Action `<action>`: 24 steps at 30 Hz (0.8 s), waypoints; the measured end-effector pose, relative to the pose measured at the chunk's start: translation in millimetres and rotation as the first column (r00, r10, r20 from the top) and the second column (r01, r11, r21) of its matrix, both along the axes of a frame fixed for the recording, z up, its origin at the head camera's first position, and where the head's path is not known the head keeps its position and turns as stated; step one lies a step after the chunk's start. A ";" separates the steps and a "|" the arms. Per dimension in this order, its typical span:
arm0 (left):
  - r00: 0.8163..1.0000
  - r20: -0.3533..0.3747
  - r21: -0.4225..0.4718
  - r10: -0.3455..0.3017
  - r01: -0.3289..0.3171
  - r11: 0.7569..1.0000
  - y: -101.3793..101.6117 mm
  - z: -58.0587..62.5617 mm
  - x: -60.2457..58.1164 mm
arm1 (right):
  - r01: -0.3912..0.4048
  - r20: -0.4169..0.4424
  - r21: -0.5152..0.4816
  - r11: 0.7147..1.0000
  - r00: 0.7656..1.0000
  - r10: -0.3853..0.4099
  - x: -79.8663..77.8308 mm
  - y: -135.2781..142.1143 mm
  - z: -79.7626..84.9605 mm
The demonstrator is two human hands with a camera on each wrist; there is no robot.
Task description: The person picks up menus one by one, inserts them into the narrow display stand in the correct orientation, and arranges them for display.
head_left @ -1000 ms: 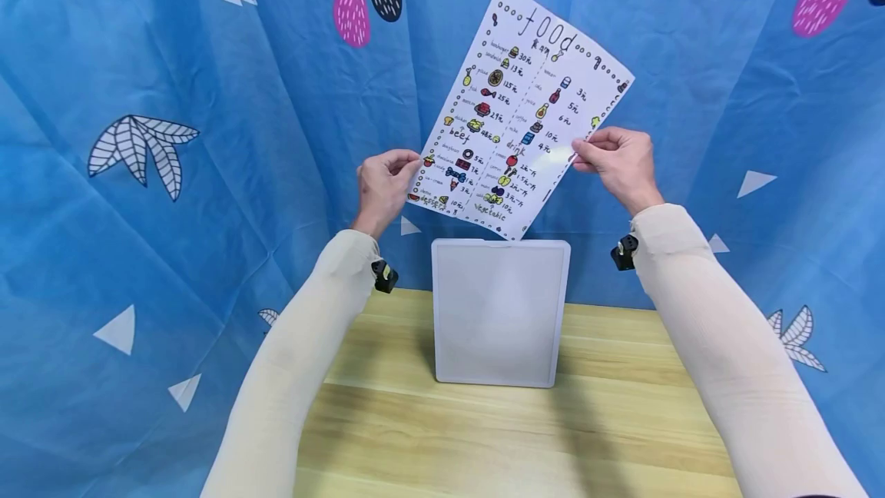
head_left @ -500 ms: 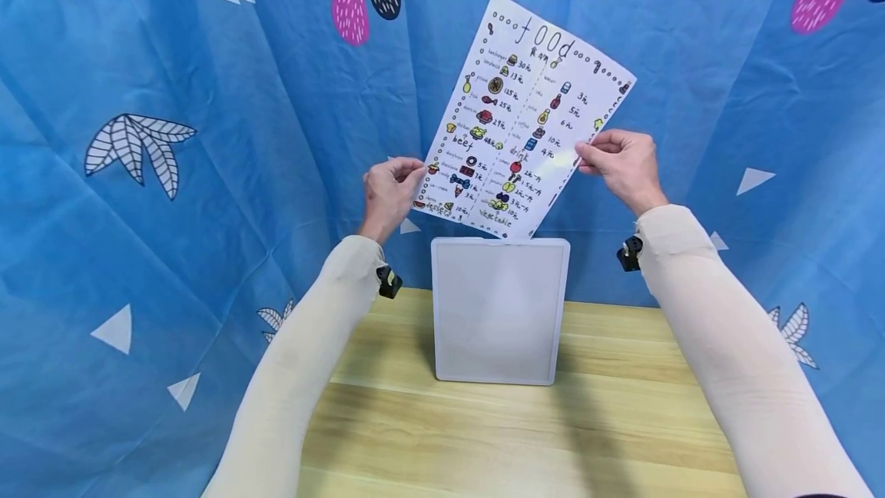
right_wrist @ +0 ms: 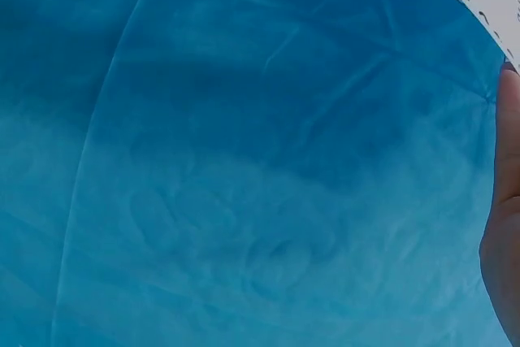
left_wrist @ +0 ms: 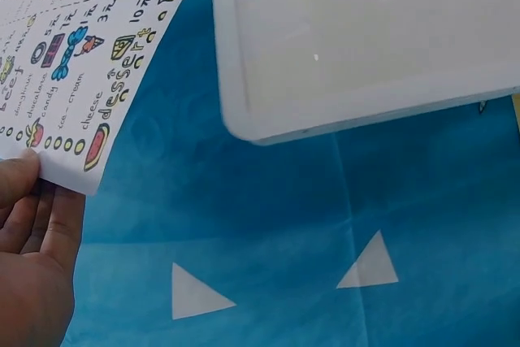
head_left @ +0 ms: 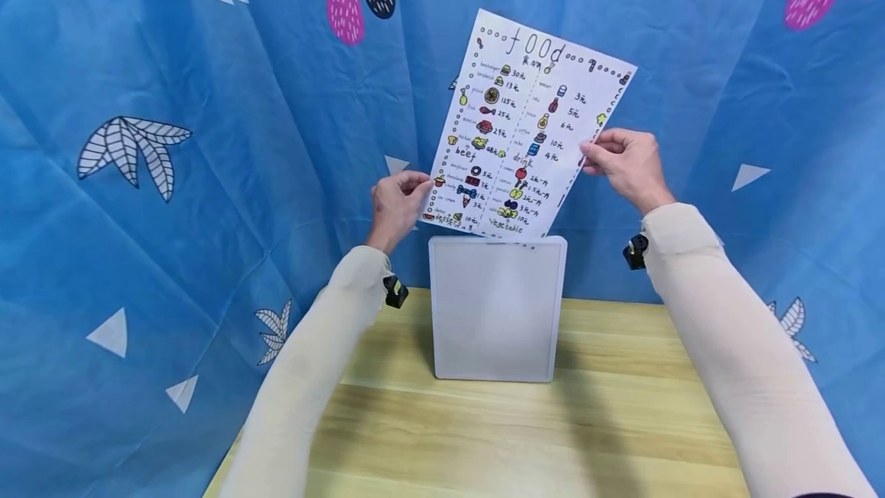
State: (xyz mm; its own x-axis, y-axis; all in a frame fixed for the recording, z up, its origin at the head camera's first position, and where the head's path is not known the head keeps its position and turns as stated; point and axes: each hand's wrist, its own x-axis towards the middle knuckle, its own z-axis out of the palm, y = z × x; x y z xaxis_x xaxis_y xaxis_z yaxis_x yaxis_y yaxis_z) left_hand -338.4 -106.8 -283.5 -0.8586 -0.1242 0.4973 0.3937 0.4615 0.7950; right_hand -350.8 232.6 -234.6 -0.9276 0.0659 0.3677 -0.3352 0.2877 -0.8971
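Note:
A hand-drawn food menu sheet (head_left: 528,129) is held up, tilted clockwise, in the head view. My left hand (head_left: 399,207) pinches its lower left edge between thumb and fingers; the left wrist view shows this hand (left_wrist: 36,258) at the menu's corner (left_wrist: 77,79) by the word "dessert". On the other side my right hand (head_left: 631,164) pinches the right edge around mid-height. Just under the sheet stands an upright whitish flat frame or box (head_left: 496,313). The menu's bottom edge overlaps the frame's top edge; whether it goes inside, I cannot tell.
The frame stands on a light wooden table (head_left: 429,436). Behind and to the sides hangs a blue patterned cloth (head_left: 207,198), close to the back of the frame and both hands.
The menu has come down and turned somewhat more upright, its lower edge now overlapping the frame's top. My left hand moved down and right; my right hand shifted slightly right.

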 end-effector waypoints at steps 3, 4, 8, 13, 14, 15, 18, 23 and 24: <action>1.000 0.016 0.003 -0.008 0.008 1.000 2.2 -2.6 0.2 | 0.016 0.015 0.031 0.999 1.000 -0.016 1.5 2.0 2.1; 1.000 0.019 0.002 -0.008 0.008 1.000 2.8 -3.6 0.1 | 0.021 0.020 0.046 0.999 1.000 -0.022 1.9 2.6 2.4; 1.000 0.026 -0.004 -0.006 0.006 1.000 4.8 -7.7 -0.8 | 0.022 0.039 0.086 0.996 0.999 -0.025 2.6 4.4 2.6; 1.000 0.029 -0.017 -0.002 0.002 1.000 5.8 -12.0 -2.2 | 0.025 0.039 0.102 0.995 0.999 -0.029 2.9 5.9 2.3; 1.000 0.030 -0.017 -0.001 0.001 1.000 6.0 -12.5 -2.4 | 0.024 0.037 0.102 0.994 0.999 -0.028 2.8 6.1 2.4; 1.000 0.029 -0.017 0.000 0.000 1.000 6.1 -13.0 -2.6 | 0.024 0.034 0.105 0.994 0.999 -0.028 2.7 6.3 2.5; 0.999 0.031 -0.016 0.003 -0.002 1.000 6.9 -13.8 -2.6 | 0.020 0.030 0.111 0.994 0.999 -0.023 2.1 6.7 2.7; 0.999 0.035 -0.025 0.007 -0.006 1.000 8.2 -13.9 -2.7 | 0.025 0.037 0.126 0.992 0.999 -0.030 2.0 7.4 2.4; 0.999 0.033 -0.026 0.006 -0.006 1.000 8.6 -13.8 -2.9 | 0.028 0.039 0.130 0.991 0.999 -0.033 2.1 7.7 2.1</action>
